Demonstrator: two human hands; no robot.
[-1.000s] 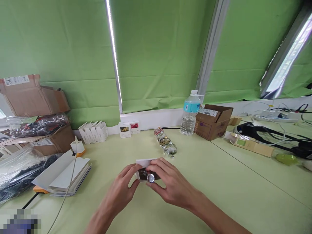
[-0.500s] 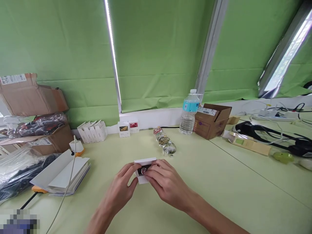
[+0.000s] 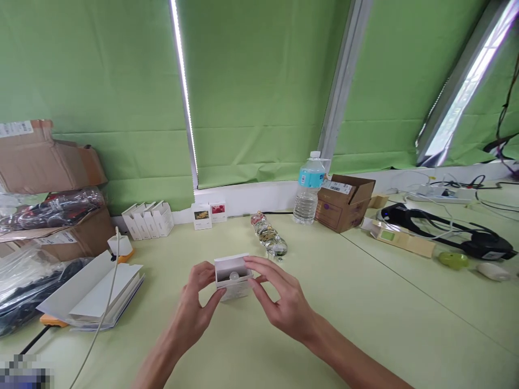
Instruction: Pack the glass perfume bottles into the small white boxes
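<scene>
Grasping open small white box (image 3: 235, 292) between thumb and fingers at both ends: left end with left hand (image 3: 192, 308), right end beside raised flap (image 3: 232, 262) with right hand (image 3: 286, 302); placed nearer than water bottle (image 3: 307, 204), to its left. Likely light, stiff card, prone to creasing; best taken by end walls, softly. Inside: round shiny-topped item (image 3: 234, 276), possibly slippery, fragile. Right of water bottle: open brown carton (image 3: 334, 212), contents unseen.

Head-worn view, facing forward and down, close above the table (image 3: 332, 286)
</scene>
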